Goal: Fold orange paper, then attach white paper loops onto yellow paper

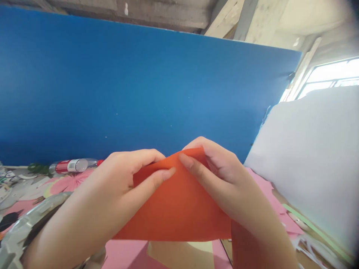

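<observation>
An orange sheet of paper is held up in front of me by its top edge. My left hand pinches that edge from the left, thumb on the near face and fingers behind. From the right, my right hand grips the same edge close to the middle, its thumb pressed flat on the near side. The sheet bends slightly between the two thumbs. Both hands' fingertips are hidden behind the paper. Below it lie pink paper and a pale yellow piece.
A blue panel stands upright behind, and a white sheet rises at the right. At the left lie a plastic bottle, a pink paper fan shape and a greyish plastic container. Paper strips are at lower right.
</observation>
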### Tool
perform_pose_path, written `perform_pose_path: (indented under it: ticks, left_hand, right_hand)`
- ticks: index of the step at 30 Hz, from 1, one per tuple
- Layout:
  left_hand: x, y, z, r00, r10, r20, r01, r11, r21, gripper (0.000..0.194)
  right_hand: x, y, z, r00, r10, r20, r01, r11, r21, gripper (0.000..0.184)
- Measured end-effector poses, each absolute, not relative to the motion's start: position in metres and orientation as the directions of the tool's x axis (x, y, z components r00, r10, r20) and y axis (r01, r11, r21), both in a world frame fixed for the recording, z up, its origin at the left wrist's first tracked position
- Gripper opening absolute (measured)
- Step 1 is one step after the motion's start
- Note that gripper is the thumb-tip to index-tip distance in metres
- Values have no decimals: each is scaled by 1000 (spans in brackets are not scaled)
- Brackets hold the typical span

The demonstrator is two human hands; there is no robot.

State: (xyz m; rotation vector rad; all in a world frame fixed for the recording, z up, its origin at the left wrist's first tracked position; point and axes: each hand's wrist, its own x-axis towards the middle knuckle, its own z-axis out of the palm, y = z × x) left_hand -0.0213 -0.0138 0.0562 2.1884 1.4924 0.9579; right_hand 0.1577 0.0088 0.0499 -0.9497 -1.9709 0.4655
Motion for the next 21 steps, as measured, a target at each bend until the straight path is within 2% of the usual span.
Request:
perform_pose_path:
  ticks: [10, 17, 21]
  left_hand:
    - [-20, -22, 55, 285, 888, 361, 609, -459, 647, 17]
    - [-14, -30, 59, 200, 943, 265, 597, -332, 730, 21]
    - [-10, -36, 63, 170, 955, 242, 548, -296, 783, 23]
  right_hand:
    - [162, 5, 52, -361, 717, 597, 366, 697, -616, 11]
    - [162, 6, 52, -335, 683, 648, 378, 728, -572, 10]
    - [159, 7, 51, -306, 646, 699, 325, 761, -561, 9]
